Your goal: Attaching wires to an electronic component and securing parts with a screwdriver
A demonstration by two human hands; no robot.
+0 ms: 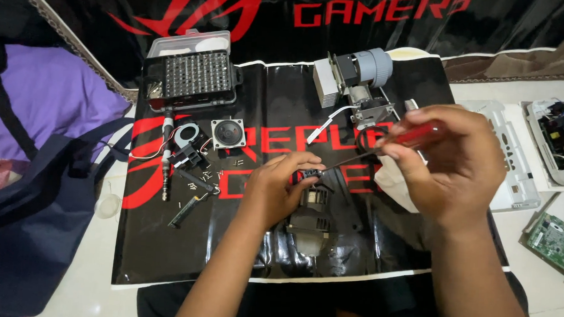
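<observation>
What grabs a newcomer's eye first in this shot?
Centre of the black and red mat: the left hand steadies a small black part while the right hand works a red-handled screwdriver into it. Behind sit an open bit set case at upper left and a grey lens assembly at top centre.

A black banner [364, 16] with red lettering hangs at the back; a glossy black poster [164, 236] with red letters lies flat under the parts.

green circuit board [560, 237] cut off, screws [208, 172] tiny
</observation>
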